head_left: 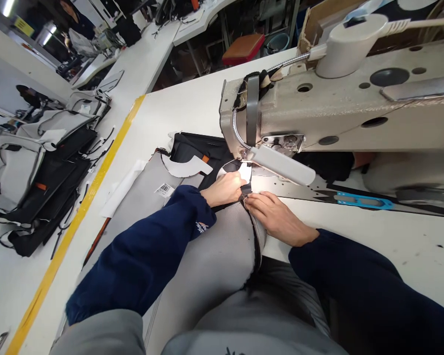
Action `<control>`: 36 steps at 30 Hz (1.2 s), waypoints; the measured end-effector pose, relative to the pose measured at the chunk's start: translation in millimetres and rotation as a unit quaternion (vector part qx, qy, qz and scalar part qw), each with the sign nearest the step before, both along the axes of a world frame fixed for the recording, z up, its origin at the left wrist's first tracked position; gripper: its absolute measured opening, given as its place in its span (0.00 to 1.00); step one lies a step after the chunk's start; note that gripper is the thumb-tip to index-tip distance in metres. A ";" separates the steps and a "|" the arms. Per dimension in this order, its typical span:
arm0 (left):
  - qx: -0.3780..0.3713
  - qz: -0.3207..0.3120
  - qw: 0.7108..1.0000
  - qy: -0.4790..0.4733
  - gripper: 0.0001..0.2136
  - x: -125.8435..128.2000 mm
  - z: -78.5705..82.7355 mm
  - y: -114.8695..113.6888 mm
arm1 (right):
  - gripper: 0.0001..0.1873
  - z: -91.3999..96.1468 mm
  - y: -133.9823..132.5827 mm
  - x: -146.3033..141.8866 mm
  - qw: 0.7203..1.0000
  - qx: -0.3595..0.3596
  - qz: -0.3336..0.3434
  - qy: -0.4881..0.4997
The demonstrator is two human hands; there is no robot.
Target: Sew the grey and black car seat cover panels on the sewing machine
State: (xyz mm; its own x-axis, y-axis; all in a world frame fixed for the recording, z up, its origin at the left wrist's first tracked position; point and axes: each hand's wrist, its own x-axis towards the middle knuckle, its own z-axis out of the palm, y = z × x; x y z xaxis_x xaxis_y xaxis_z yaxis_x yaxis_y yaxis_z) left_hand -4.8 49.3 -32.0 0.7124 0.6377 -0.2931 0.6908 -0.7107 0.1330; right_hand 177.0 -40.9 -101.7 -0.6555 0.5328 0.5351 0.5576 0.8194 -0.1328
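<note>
Under the needle end of a sewing machine (pixel 340 113) lies the edge of a grey and black fabric piece (pixel 222 241), which drapes down toward my lap. My left hand (pixel 225 189) is closed on the fabric just left of the needle area, its fingertips partly hidden. Just in front of the needle, my right hand (pixel 279 218) pinches the same piece along its dark-bound edge. A lit work lamp (pixel 283 165) shines on the stitching spot. Left of my left hand, a white barcode label (pixel 165 190) and a white curved strip (pixel 187 166) show on the fabric.
Blue-handled thread snips (pixel 364 199) lie on the machine bed, right of my right hand. Yellow tape (pixel 77 217) crosses the white table. Beyond it are stacked grey and black sewn pieces (pixel 18 167). A red stool (pixel 243 49) and a person (pixel 76 19) are farther back.
</note>
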 end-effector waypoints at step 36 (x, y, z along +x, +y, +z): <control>0.027 0.112 0.989 0.094 0.24 -94.4 20.3 7.5 | 0.29 -23.6 -15.6 -11.8 0.989 -0.063 -0.132 0.019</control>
